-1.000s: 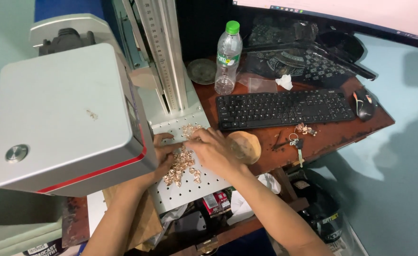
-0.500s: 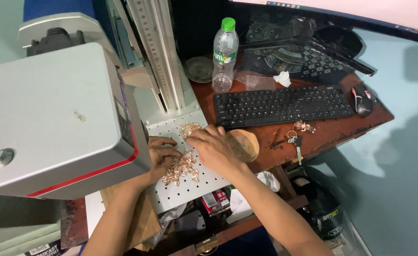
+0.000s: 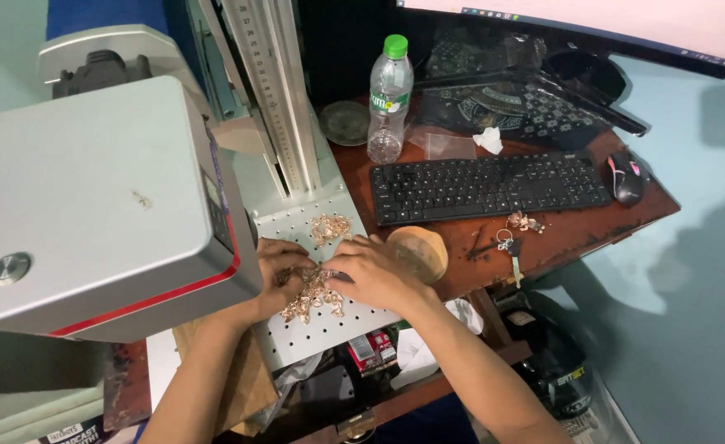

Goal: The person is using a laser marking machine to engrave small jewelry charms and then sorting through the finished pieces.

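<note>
Nearest to us, our two forearms come up from six o'clock and meet on the perforated white plate [image 3: 313,333], the bed of the machine. Our left hand [image 3: 279,267] lies at the nine o'clock edge of a heap of small gold-coloured metal pieces [image 3: 311,296], fingers curled down into it and partly tucked under the machine's grey head [image 3: 91,197]. Our right hand [image 3: 372,271] rests at the three o'clock side of the same heap, fingers bent with the tips on the pieces. Both hands look pinched on pieces from the heap, though we cannot tell whether any single piece is actually held.

We judge the step in hand to be sorting through this heap, picking pieces out of it. The next move seems to call for a fine pinch of one piece, since they lie tangled and touching.

At twelve o'clock from the hands, a second, smaller cluster of the same pieces [image 3: 330,228] sits on the plate, apart from the main heap. Just beside our right hand, at two o'clock, stands a round wooden block [image 3: 418,251] on the brown worktop [image 3: 593,226]. Further toward three o'clock lie a few more loose trinkets [image 3: 525,222] and a key ring [image 3: 506,244].

Beyond them come the black keyboard [image 3: 486,185] and the mouse [image 3: 627,175], then the plastic bottle with a green cap [image 3: 389,99] beside the ruled upright column [image 3: 272,90], and farthest off the monitor [image 3: 609,25].
</note>
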